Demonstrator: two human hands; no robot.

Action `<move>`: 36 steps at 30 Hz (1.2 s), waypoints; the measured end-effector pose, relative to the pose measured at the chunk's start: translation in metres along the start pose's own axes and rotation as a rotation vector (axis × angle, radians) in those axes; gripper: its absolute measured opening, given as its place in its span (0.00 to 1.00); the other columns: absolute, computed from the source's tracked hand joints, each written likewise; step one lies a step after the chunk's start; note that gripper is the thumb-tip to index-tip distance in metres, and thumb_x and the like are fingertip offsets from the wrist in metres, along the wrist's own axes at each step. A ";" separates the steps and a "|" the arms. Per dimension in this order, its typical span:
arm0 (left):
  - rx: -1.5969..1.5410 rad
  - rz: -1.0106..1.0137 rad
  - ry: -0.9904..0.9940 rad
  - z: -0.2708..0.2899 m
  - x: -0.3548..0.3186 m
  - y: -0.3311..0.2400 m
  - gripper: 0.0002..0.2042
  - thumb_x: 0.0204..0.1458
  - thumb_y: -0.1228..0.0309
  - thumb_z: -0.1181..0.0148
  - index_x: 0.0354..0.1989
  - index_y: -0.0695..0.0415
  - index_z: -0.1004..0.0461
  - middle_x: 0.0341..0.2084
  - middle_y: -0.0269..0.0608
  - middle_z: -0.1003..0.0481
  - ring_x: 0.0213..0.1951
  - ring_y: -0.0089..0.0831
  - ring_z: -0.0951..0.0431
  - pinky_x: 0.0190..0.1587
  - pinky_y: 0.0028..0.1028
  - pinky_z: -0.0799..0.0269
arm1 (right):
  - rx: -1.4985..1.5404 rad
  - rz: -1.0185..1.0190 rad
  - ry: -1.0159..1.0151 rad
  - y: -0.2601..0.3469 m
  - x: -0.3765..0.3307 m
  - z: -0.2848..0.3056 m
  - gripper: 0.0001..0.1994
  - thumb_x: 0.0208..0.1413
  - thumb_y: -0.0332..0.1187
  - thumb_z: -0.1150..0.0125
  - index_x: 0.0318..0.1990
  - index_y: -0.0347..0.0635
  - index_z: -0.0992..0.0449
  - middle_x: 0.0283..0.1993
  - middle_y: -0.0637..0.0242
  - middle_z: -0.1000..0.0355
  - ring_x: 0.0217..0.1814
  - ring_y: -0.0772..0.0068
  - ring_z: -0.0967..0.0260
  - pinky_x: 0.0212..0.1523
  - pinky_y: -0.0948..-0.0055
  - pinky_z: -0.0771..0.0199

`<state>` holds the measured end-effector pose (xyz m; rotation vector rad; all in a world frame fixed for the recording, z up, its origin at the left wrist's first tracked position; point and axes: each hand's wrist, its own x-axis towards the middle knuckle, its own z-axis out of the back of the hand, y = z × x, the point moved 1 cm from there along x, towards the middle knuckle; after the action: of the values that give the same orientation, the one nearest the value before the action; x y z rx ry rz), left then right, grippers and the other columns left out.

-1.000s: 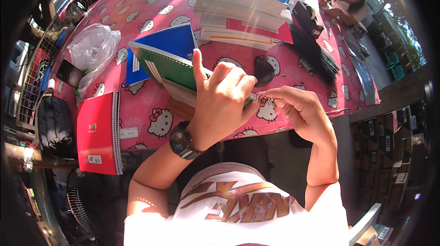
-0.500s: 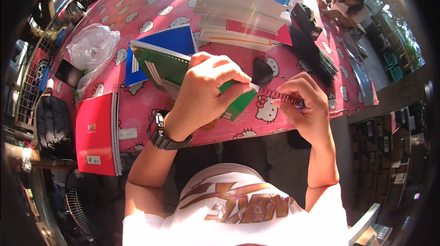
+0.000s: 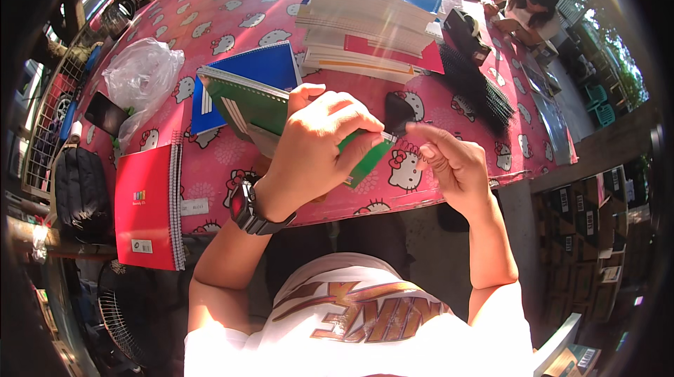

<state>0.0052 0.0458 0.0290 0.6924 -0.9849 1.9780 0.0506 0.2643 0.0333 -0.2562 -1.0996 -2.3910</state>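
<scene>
My left hand [image 3: 319, 135] grips a green notebook [image 3: 263, 107] with a row of punched holes along its top edge, tilted above the table. Its thumb and fingers pinch the corner at the right end of that edge. A thin black spiral coil [image 3: 413, 145] runs from this corner to my right hand [image 3: 460, 170]. The right index finger reaches toward the corner, and the thumb lies by the coil. The hand partly hides the coil's far end. Behind the green notebook lies a blue notebook [image 3: 260, 68].
A tall stack of papers and covers [image 3: 368, 22] stands at the back, beside a bundle of black coils [image 3: 484, 93]. A red spiral notebook [image 3: 147, 201], a clear plastic bag [image 3: 144, 75] and a phone [image 3: 105, 113] lie on the left. Another person [image 3: 526, 8] sits far right.
My right hand has moved left along the coil toward the notebook's corner, its index finger now stretched out. Less of the coil shows. The left hand keeps its hold on the green notebook.
</scene>
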 end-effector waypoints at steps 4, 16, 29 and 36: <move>-0.025 -0.009 0.086 0.002 -0.001 -0.009 0.07 0.46 0.64 0.36 0.33 0.48 0.24 0.28 0.28 0.26 0.34 0.26 0.26 0.50 0.36 0.49 | -0.080 0.059 -0.130 0.023 0.003 0.000 0.22 0.52 0.27 0.39 0.55 0.43 0.33 0.29 0.61 0.28 0.28 0.69 0.28 0.30 0.74 0.28; 0.134 -0.090 0.181 0.002 -0.006 -0.007 0.08 0.48 0.59 0.40 0.31 0.47 0.25 0.26 0.28 0.30 0.36 0.29 0.28 0.55 0.45 0.52 | -0.387 -0.140 0.234 -0.141 0.043 -0.009 0.32 0.43 0.33 0.35 0.59 0.49 0.37 0.64 0.52 0.44 0.68 0.57 0.49 0.61 0.60 0.40; 0.105 -0.003 0.146 0.001 -0.005 -0.007 0.08 0.48 0.61 0.39 0.35 0.45 0.26 0.29 0.28 0.27 0.40 0.28 0.27 0.59 0.49 0.57 | -0.597 -0.157 0.184 -0.165 0.053 -0.063 0.39 0.30 0.55 0.29 0.51 0.44 0.31 0.54 0.51 0.39 0.59 0.48 0.45 0.57 0.53 0.41; 0.145 0.012 0.039 0.008 -0.003 0.000 0.16 0.43 0.51 0.36 0.34 0.48 0.26 0.31 0.27 0.26 0.41 0.30 0.27 0.61 0.50 0.61 | 0.803 -0.297 0.133 -0.111 0.039 -0.027 0.36 0.48 0.63 0.44 0.46 0.32 0.27 0.45 0.57 0.27 0.41 0.70 0.31 0.39 0.77 0.37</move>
<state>0.0084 0.0378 0.0310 0.7253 -0.8306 2.0810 -0.0385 0.2917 -0.0438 0.3568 -2.0129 -1.9438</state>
